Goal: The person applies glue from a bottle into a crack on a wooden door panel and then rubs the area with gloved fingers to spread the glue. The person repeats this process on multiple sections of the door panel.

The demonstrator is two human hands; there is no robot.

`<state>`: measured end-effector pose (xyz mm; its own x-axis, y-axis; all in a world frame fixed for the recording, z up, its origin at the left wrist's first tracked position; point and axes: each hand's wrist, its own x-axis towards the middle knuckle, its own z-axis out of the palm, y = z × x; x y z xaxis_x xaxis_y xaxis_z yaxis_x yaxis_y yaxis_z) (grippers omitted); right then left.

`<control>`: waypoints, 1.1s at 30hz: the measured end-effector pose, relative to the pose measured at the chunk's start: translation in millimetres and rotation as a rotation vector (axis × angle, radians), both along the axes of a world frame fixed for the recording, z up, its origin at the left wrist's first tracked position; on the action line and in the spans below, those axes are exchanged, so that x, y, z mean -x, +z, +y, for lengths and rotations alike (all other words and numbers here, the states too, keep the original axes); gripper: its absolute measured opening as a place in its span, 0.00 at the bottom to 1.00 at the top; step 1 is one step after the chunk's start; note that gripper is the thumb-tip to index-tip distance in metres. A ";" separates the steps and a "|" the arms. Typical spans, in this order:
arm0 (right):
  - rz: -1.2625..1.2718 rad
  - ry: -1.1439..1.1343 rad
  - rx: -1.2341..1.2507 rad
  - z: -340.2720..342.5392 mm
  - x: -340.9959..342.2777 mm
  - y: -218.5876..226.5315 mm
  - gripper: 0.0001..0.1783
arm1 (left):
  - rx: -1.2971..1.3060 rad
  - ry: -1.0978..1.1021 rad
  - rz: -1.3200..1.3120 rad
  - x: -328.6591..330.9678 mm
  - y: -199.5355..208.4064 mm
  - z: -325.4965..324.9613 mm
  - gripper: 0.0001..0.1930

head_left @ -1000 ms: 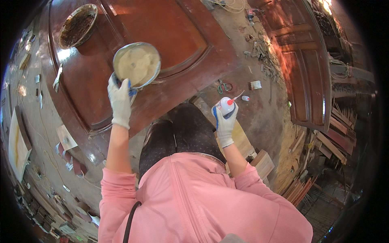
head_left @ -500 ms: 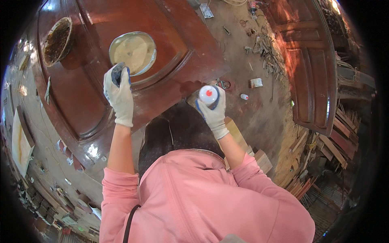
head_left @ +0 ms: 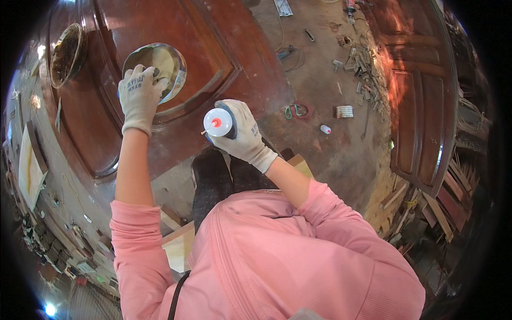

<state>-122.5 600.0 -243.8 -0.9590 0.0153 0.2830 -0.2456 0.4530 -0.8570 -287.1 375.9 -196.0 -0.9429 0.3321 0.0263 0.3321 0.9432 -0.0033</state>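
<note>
My left hand [head_left: 137, 96], in a white work glove with a dark-coated palm, reaches over the near left rim of a round bowl [head_left: 183, 81]. Pale tan powder [head_left: 172, 63] lies in the bowl. The fingers are curled at the powder; what they hold, if anything, is hidden. My right hand [head_left: 242, 130], gloved alike, grips a white bottle [head_left: 215, 116] with a red nozzle ring and a thin tip pointing left. The bottle is over the near edge of a reddish-brown wooden door panel [head_left: 181, 130], on which the bowl stands.
A dark-filled basket [head_left: 68, 56] sits at the panel's far left. Scissors with green handles [head_left: 292, 111], a small white bottle [head_left: 325, 129] and scattered wood scraps [head_left: 362, 80] lie on the floor at right. Another wooden door [head_left: 418, 106] stands beyond, near stacked boards [head_left: 440, 208].
My right hand has brought the bottle left, over the panel's edge, and tilted it. My left hand has turned over and moved to the bowl, fingers now down at the powder.
</note>
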 end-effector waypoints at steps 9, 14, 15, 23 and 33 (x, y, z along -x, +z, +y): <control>-0.027 -0.025 0.048 26.7 -25.8 2.0 0.38 | 0.030 0.034 -0.026 5.2 -20.8 -4.9 0.12; -0.110 -0.123 0.114 49.7 -25.5 -1.0 0.37 | -0.127 0.118 0.090 -2.2 -24.3 -12.5 0.11; -0.152 -0.127 0.135 54.9 -24.4 -1.2 0.38 | -0.150 0.125 0.140 -4.9 -22.0 -15.3 0.11; -0.162 -0.256 0.233 72.0 -10.1 2.4 0.35 | -0.343 0.489 0.030 -1.5 -35.3 -36.2 0.13; -0.051 -0.241 0.228 79.1 63.0 -12.9 0.37 | -0.429 0.574 0.258 141.9 -39.1 -76.1 0.17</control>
<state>-185.5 679.1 -256.7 -0.9328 0.3009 0.1983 -0.1091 0.2885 -0.9512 -429.0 299.8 -235.2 -0.9110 -0.2976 0.2856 -0.1726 0.9039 0.3914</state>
